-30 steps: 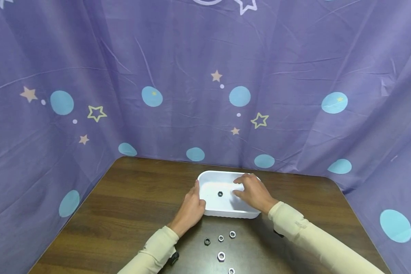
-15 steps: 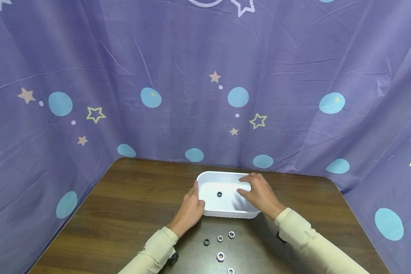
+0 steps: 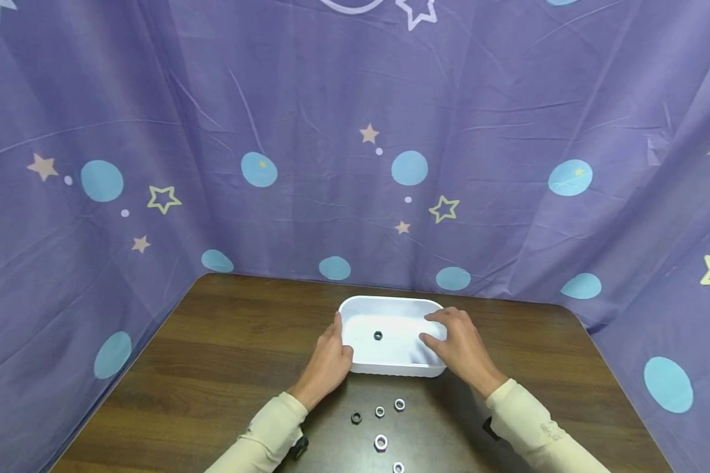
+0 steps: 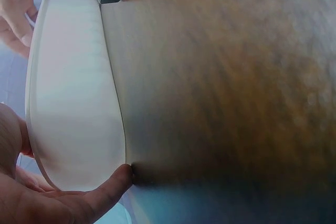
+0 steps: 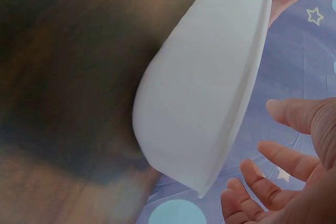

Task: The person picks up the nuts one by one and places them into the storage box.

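Observation:
A white plastic tray [image 3: 393,370] stands on the table, with one dark hex nut [image 3: 378,336] inside it. My left hand [image 3: 325,362] grips the tray's left end; the left wrist view shows a fingertip [image 4: 124,172] at the bottom edge of its wall. Over the tray's right end hovers my right hand [image 3: 463,345], thumb and fingers spread apart with nothing between them. In the right wrist view the fingers [image 5: 262,187] are loosely bent, beyond the tray's rim.
On the wooden table [image 3: 231,355], in front of the tray, lie a dark hex nut [image 3: 356,417] and several silver ones, such as a larger nut [image 3: 381,443]. A purple curtain [image 3: 307,217] hangs behind the table's far edge.
My right hand has drawn back to the right, from over the tray's inside to its right end, fingers apart. The left hand keeps its grip on the tray.

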`<state>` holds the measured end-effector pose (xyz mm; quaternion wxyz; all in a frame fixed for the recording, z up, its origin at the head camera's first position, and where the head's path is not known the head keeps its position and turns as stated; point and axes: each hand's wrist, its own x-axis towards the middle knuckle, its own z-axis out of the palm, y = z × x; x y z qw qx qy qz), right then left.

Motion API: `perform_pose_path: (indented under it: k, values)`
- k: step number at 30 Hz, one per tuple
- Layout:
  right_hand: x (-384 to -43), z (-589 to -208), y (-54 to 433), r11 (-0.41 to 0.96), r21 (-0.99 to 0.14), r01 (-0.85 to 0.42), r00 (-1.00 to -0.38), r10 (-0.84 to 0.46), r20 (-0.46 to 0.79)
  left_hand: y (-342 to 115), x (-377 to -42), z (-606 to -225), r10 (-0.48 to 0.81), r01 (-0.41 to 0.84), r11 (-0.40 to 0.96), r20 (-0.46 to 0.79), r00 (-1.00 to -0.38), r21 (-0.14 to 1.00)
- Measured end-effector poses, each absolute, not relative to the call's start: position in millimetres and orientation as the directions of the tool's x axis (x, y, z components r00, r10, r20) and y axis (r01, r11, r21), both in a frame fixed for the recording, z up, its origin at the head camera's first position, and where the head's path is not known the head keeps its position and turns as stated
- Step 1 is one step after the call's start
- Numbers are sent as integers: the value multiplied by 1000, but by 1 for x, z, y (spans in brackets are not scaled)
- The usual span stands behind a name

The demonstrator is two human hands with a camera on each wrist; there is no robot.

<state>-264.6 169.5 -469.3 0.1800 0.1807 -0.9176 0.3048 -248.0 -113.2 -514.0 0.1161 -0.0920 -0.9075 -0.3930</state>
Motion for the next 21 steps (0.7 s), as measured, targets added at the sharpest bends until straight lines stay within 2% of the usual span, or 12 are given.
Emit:
perform_pose_path:
  k: [21]
  values:
    - [-244, -495, 187, 740, -589, -326, -909, -75, 409, -113, -250, -515, 71, 265, 672, 296, -952, 691]
